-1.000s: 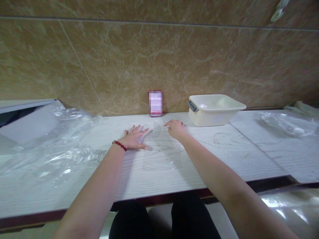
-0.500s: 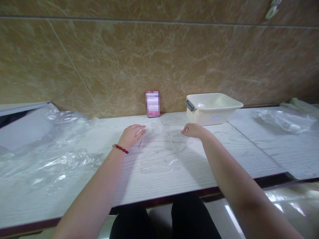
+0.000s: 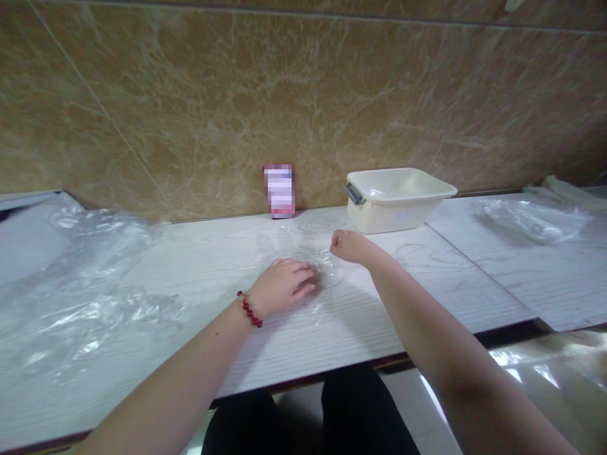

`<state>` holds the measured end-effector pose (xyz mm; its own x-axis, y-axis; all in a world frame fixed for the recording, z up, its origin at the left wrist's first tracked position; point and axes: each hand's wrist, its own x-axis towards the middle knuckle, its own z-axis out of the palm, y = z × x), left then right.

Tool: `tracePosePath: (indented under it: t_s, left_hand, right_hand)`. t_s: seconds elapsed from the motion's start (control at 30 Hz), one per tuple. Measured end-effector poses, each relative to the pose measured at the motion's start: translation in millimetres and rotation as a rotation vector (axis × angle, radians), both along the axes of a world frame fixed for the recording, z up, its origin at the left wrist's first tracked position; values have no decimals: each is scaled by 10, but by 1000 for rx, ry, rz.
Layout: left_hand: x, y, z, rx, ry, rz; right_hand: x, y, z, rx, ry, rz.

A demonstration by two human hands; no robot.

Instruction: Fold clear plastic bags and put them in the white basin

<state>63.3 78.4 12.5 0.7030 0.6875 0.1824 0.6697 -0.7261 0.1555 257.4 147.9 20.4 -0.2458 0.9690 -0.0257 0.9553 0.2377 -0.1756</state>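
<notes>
A clear plastic bag (image 3: 317, 268) lies flat on the white wood-grain table (image 3: 199, 272) in front of me. My left hand (image 3: 283, 287), with a red bead bracelet at the wrist, rests on the bag with its fingers curled and pressed together. My right hand (image 3: 348, 245) is closed in a pinch at the bag's far right edge, and seems to grip the plastic there.
A cream plastic basin (image 3: 396, 198) with a grey handle stands at the back right by the marble wall. A small blurred card (image 3: 279, 190) leans on the wall. Crumpled clear plastic (image 3: 90, 278) lies at the left, more plastic (image 3: 526, 218) at the right.
My left hand has slid right and nearer, from lying flat beside the bag to resting curled on it. My right hand has closed at the bag's edge. The view has shifted right.
</notes>
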Motion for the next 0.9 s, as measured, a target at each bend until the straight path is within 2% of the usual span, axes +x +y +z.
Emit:
tracePosePath:
  t_s: [0.1,0.23,0.33,0.47,0.57,0.7,0.9]
  left_hand:
    - [39,-1,-54,-48,-88,-3]
    - [33,51,-132,-200,-370,149]
    - [53,99,-195,-420,-632,225]
    - [111,143,-227,-747,-1000,309]
    - [139,160,-215,-871,-1154,351]
    - [129,193,-229,-839,-1097,316]
    - [62,251,-290,-605,-851,331]
  right_hand:
    - [-10,-32,32,51,133,18]
    - [-82,-100,44,102,313,62]
    - [-162,-149,15,122,414,135]
    - [-250,-188,-52,61,504,174]
    - [-285,-197,-83,-14,590,178]
    - [-312,-191,-97,-149,705,183]
    - [-344,-173,-94,-218,702,184]
